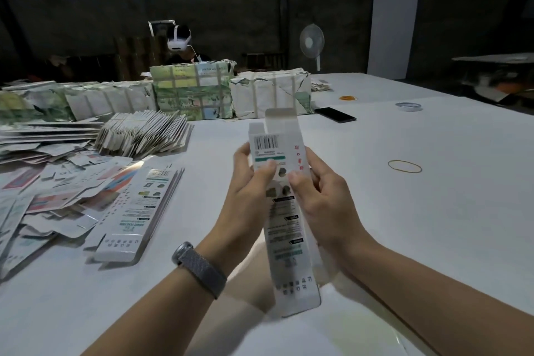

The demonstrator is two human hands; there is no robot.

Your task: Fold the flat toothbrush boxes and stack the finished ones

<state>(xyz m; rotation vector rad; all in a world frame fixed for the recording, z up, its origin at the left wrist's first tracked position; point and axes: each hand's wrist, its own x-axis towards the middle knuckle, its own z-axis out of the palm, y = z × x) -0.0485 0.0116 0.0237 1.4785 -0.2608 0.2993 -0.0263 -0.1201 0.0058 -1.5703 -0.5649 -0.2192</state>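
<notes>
Head: toothbrush box (284, 211) white, barcoded

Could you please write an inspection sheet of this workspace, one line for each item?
Surface: white table.
Job's things: half-opened toothbrush box held upright; small stack of flat boxes at left.
Clutter: loose card pile, fanned bundle, wrapped packs, phone, rubber band, tape roll.
Grippers: left hand and right hand both pinch the box.
Cables: nothing seen.
Surroundings: dim hall, standing fan, person wearing a headset.
</notes>
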